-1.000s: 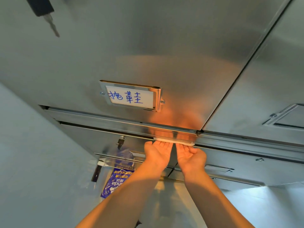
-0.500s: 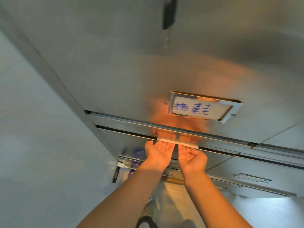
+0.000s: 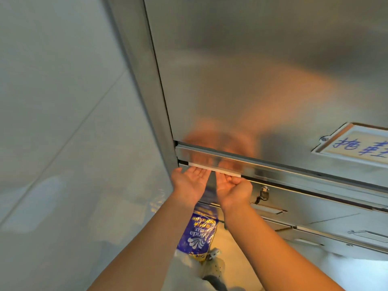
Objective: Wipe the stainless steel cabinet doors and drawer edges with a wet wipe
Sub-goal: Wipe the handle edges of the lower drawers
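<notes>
**Site condition: tiled wall, steel cabinet, warmly lit floor**

A pale, glossy tiled wall (image 3: 63, 91) fills the view from 7 to 11 o'clock, and one grout line (image 3: 88, 119) crosses it diagonally. A stainless steel cabinet (image 3: 262, 66) meets the wall's edge and occupies 12 to 4 o'clock. Its brushed face carries soft, blurred reflections. The floor (image 3: 237, 259) shows at 6 o'clock, light-coloured under warm yellow light. A blue printed packet (image 3: 199, 234) sits low beside the cabinet.

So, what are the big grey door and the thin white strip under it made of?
The big grey door: probably brushed stainless steel; it gives soft, blurred reflections. The thin white strip: likely a folded wet wipe, matte; fabric uncertain.
</notes>
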